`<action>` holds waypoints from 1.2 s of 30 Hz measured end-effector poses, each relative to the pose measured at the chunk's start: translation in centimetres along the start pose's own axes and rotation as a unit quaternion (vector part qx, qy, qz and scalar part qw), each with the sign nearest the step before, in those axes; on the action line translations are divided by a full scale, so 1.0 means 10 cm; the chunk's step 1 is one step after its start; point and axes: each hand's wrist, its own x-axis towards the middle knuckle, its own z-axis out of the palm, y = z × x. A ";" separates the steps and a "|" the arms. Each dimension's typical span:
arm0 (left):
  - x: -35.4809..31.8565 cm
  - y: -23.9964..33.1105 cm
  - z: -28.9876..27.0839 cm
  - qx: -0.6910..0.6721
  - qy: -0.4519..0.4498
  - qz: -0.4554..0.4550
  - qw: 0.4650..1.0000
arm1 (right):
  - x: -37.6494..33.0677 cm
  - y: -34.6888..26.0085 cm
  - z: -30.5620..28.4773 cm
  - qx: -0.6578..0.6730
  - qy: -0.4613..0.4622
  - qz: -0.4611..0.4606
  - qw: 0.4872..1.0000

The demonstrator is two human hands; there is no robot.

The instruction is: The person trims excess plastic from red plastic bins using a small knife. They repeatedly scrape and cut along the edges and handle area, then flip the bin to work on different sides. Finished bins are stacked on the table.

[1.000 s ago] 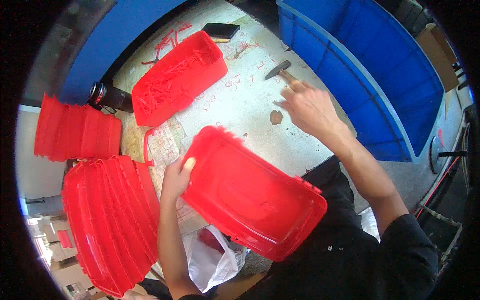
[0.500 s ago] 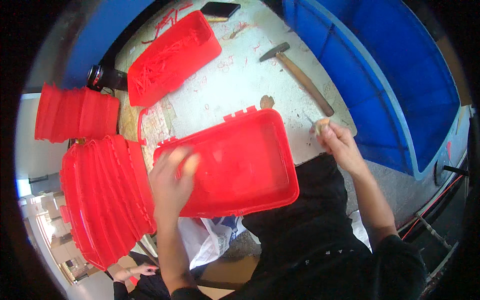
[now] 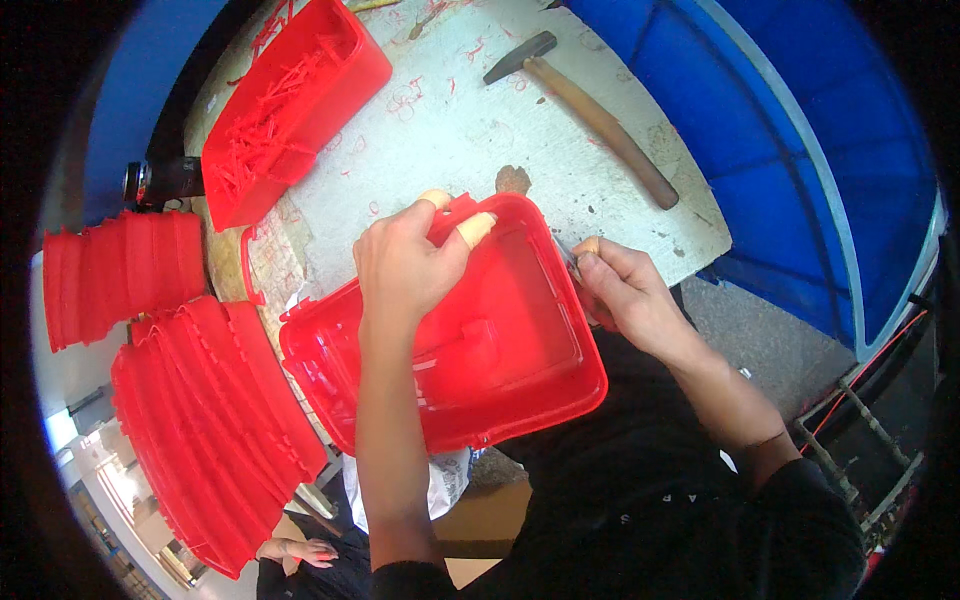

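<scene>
A shallow red plastic box (image 3: pixel 505 375) lies tilted across the near edge of the table, its open side up. My left hand (image 3: pixel 400 265) reaches over it and grips the far rim; the thumb and a finger wear pale yellow finger covers. At the box's right wall, my right hand (image 3: pixel 635 300) is closed round a small knife (image 3: pixel 566 254). Its thin metal blade meets the rim near the far right corner. The knife's handle is mostly hidden in the fingers.
Beyond the box lies a hammer (image 3: pixel 605 125) with a wooden handle. A red bin (image 3: pixel 345 120) of red plastic strips stands far left. Nested red boxes form two stacks (image 3: pixel 125 275) at left. A large blue container (image 3: pixel 760 160) borders the right. Another person's hand (image 3: pixel 305 552) shows lower left.
My left hand has moved from the box's left side to its far rim. My right hand has brought the knife in to the right edge. The box has turned slightly, and the view has shifted.
</scene>
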 end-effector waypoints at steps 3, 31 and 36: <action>0.01 -0.02 0.02 0.000 0.003 -0.019 1.000 | 0.02 -0.01 0.02 -0.027 0.008 0.007 1.000; 0.03 -0.02 -0.01 0.002 -0.010 -0.026 1.000 | -1.07 0.05 -0.18 -0.354 -0.134 -0.058 0.924; 0.03 -0.02 -0.05 -0.013 -0.008 -0.023 1.000 | -1.02 -0.31 -0.25 -0.447 -0.111 -0.082 0.884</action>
